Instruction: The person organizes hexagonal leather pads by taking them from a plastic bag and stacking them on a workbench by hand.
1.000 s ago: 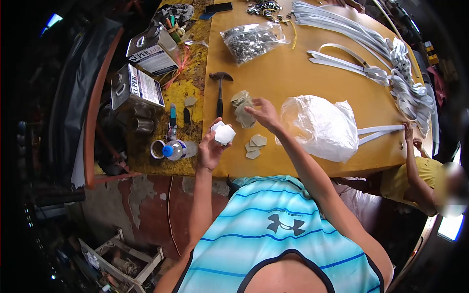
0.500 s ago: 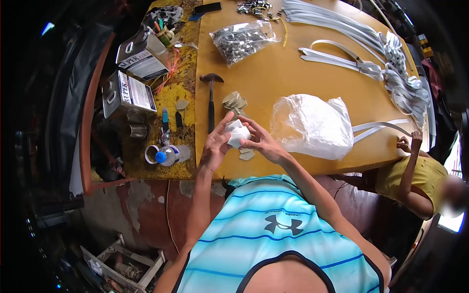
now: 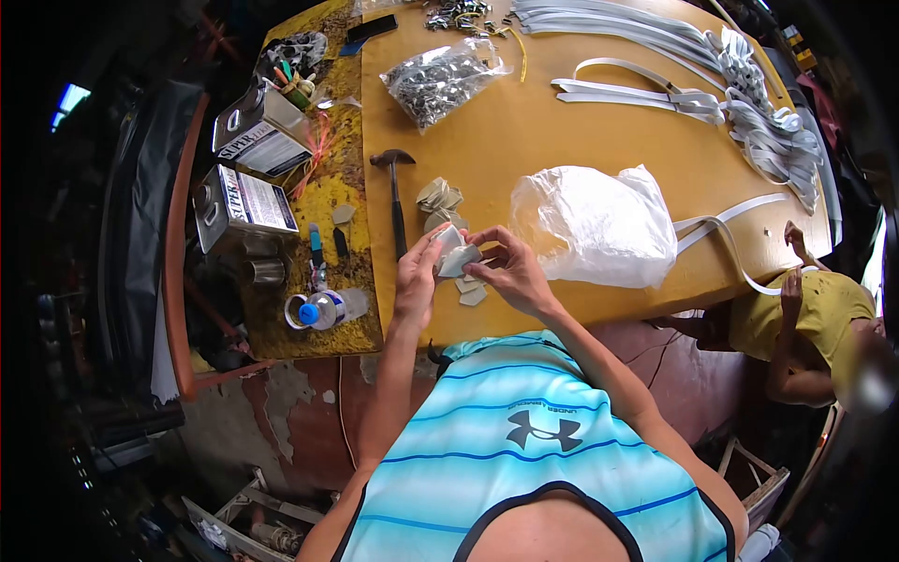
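Small white cut pieces (image 3: 456, 259), perhaps fabric or leather, are between my two hands over the table's near edge. My left hand (image 3: 418, 279) is closed around some of them, with the thumb pressed on top. My right hand (image 3: 517, 276) pinches the edge of one piece between thumb and fingers. Just beyond lies a loose pile of beige cut pieces (image 3: 437, 195), and a few more pieces (image 3: 471, 294) rest below my fingers. To the left of my left hand is a claw hammer (image 3: 396, 192). A white plastic bag (image 3: 609, 225) sits right of my right hand.
A clear bag of metal parts (image 3: 445, 82) and bundles of white straps (image 3: 646, 37) lie farther back. Metal cans (image 3: 245, 199), a water bottle (image 3: 332, 308) and tools stand on the stained left surface. At the right, another person (image 3: 805, 323) handles a white strap.
My hands have spread the white pieces apart, and the right fingers now pinch one edge. The view has shifted slightly. The other person's hands have moved, and their strap hangs in a loop.
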`<state>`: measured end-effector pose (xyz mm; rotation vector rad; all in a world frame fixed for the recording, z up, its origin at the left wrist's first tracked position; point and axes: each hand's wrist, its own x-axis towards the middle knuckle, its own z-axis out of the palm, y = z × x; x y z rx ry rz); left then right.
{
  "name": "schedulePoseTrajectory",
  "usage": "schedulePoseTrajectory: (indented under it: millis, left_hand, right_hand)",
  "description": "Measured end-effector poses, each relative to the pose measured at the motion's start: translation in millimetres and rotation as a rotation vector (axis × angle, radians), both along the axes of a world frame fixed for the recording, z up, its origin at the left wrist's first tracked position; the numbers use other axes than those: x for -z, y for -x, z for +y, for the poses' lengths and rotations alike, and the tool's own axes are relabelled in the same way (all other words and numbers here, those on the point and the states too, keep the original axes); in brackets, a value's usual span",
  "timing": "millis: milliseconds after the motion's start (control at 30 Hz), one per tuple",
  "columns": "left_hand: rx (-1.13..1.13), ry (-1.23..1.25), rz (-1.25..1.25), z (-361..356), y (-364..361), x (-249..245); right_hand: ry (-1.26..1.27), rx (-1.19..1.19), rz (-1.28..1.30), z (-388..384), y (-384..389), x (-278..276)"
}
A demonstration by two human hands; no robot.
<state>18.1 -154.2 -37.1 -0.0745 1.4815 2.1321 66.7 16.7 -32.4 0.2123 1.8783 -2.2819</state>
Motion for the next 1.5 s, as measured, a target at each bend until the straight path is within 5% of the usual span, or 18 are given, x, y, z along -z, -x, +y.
schedulePoseTrajectory:
  millis: [67,200,300,467,600,967,1100,1500]
  left_hand:
    - [-0.032,-0.002,0.034,2,0,16]
    - [-0.103,-0.051,-0.088,8,-7,8]
    - [-0.119,-0.088,-0.121,12,-14,12]
    - [-0.174,0.026,-0.036,21,-22,29]
    - [-0.158,-0.013,-0.049,25,-23,19]
    - [-0.117,-0.145,-0.107,30,-18,26]
    - [0.024,0.195,0.111,18,-6,12]
    - [0.055,0.098,-0.005,29,-13,-2]
  right_hand:
    - [-0.171,0.053,0.215,-1,-2,6]
    - [-0.191,-0.033,0.199,11,-9,10]
    - [0.137,-0.041,0.119,18,-12,22]
    - [-0.264,-0.062,0.240,15,-18,-6]
    - [-0.290,-0.166,0.222,21,-19,4]
    - [0.372,-0.098,0.075,42,-38,6]
    - [0.366,0.035,-0.017,42,-35,4]
    - [0.159,0.146,-0.197,26,-28,19]
